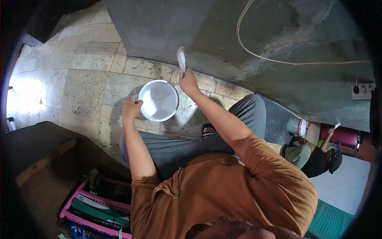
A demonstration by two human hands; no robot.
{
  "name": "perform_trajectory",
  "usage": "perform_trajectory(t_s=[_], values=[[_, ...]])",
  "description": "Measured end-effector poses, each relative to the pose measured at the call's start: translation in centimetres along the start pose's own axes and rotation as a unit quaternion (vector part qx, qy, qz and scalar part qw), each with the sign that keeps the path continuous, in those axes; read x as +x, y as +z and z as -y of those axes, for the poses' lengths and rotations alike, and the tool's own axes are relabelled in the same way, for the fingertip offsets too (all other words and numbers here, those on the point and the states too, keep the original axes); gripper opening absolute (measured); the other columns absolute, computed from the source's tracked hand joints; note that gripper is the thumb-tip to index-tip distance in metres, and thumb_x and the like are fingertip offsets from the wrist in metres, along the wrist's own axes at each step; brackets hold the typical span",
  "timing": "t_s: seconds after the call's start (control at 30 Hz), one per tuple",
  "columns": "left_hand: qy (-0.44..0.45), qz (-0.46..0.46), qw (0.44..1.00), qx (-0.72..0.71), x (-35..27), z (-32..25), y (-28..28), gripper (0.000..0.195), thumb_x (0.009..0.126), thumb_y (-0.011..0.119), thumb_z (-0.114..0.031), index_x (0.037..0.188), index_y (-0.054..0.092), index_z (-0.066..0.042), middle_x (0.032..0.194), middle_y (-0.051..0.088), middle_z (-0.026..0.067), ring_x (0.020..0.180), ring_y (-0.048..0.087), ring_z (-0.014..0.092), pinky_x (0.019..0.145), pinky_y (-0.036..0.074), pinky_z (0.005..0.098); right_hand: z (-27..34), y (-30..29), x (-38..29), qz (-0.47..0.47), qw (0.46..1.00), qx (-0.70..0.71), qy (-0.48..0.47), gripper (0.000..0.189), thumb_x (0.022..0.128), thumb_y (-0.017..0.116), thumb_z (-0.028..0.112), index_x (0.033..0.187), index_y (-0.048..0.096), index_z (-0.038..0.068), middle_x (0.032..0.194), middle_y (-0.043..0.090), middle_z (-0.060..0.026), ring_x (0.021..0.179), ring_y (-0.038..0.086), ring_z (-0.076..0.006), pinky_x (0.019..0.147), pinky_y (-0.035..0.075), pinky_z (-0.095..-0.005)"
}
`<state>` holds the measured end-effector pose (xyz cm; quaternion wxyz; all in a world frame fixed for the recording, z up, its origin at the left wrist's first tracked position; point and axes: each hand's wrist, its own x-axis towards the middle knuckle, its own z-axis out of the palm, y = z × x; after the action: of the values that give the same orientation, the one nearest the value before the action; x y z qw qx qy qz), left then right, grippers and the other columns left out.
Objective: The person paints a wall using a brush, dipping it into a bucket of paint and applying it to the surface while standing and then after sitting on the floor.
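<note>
My right hand (188, 81) grips the handle of a paintbrush (181, 58), its bristles white with paint and held up by the lower part of a grey-green wall (167, 33). With fingers and thumb, my left hand (132, 109) holds the rim of a round bucket (178, 105) at its left side. White paint (161, 100) is inside the bucket, which is over the tiled floor; from above I cannot tell whether its base touches the tiles.
A pale cable (262, 58) crosses the wall towards a socket panel (362, 91). At lower left are a dark wooden furniture piece (44, 143) and a pink plastic rack (98, 191) holding shoes. Another person (317, 161) crouches at right with a brush, near a paint bucket (295, 126).
</note>
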<state>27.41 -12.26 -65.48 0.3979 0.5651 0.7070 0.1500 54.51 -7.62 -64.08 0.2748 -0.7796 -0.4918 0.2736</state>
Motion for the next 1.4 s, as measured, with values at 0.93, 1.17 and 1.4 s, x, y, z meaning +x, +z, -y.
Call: perform_trajectory(t_s=[0.93, 1.17, 1.4], values=[[0.008, -0.032, 0.999, 0.004, 0.5, 0.2, 0.9, 0.042, 0.073, 0.061, -0.027, 0.110, 0.066, -0.006, 0.097, 0.068, 0.0196, 0.091, 0.066, 0.035, 0.080, 0.051, 0.0412, 2.2, -3.2, 0.5, 0.037, 0.997, 0.005, -0.065, 0.034, 0.097, 0.048, 0.030, 0.100, 0.047, -0.004, 0.083, 0.061, -0.0305, 0.082, 0.059, -0.0496, 0.072, 0.046, -0.0521], [-0.001, -0.015, 1.000, 0.005, 0.4, -0.2, 1.0, 0.041, 0.073, 0.061, -0.026, 0.109, 0.067, -0.007, 0.097, 0.068, 0.0191, 0.092, 0.066, 0.035, 0.081, 0.051, 0.0415, -9.8, -12.1, 1.0, -0.109, 0.990, -0.090, -0.025, 0.037, 0.095, 0.054, 0.034, 0.095, 0.052, -0.002, 0.074, 0.059, -0.0216, 0.065, 0.057, -0.0363, 0.063, 0.045, -0.0474], [0.002, 0.024, 1.000, -0.013, 1.0, 0.7, 0.9, 0.043, 0.076, 0.062, -0.016, 0.114, 0.063, 0.003, 0.106, 0.068, 0.0203, 0.098, 0.067, 0.028, 0.084, 0.050, 0.0349, -16.2, -14.8, 2.5, -0.245, 0.877, 0.320, 0.262, 0.021, 0.093, 0.051, 0.020, 0.091, 0.052, -0.002, 0.071, 0.058, -0.0121, 0.048, 0.052, -0.0218, 0.038, 0.043, -0.0340]])
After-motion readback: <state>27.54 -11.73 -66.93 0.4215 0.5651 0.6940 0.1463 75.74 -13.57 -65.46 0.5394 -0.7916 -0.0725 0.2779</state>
